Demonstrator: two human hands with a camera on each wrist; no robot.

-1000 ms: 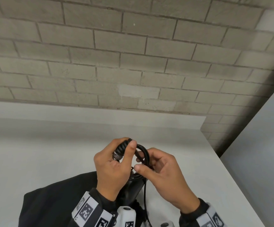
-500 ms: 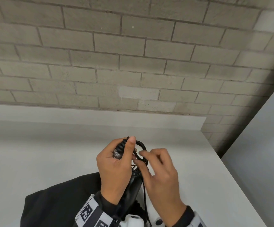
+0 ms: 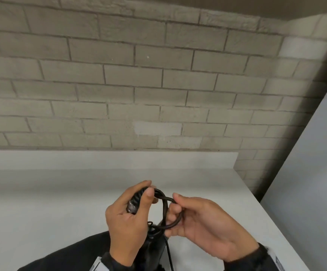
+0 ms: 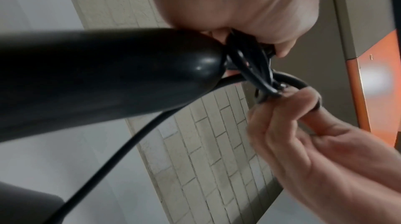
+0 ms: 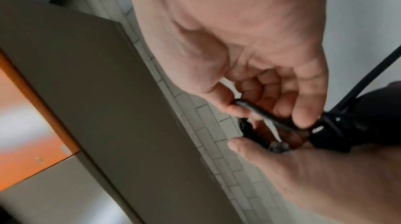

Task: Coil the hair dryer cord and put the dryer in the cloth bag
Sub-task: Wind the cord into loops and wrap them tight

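The black hair dryer's handle rises from below between my hands and fills the left wrist view as the dryer handle. My left hand grips the ribbed cord sleeve at the handle's end. My right hand pinches a loop of the black cord between thumb and curled fingers, also seen as the cord. The rest of the cord hangs down loose. The black cloth bag lies on the table under my left forearm. The dryer's head is hidden.
The white table runs back to a low ledge under a grey brick wall. Its right edge drops beside a pale grey panel. An orange and grey cabinet shows in the wrist views.
My right hand has turned and drawn the cord loop out to the right, away from the left hand. The left hand keeps its grip on the ribbed sleeve.
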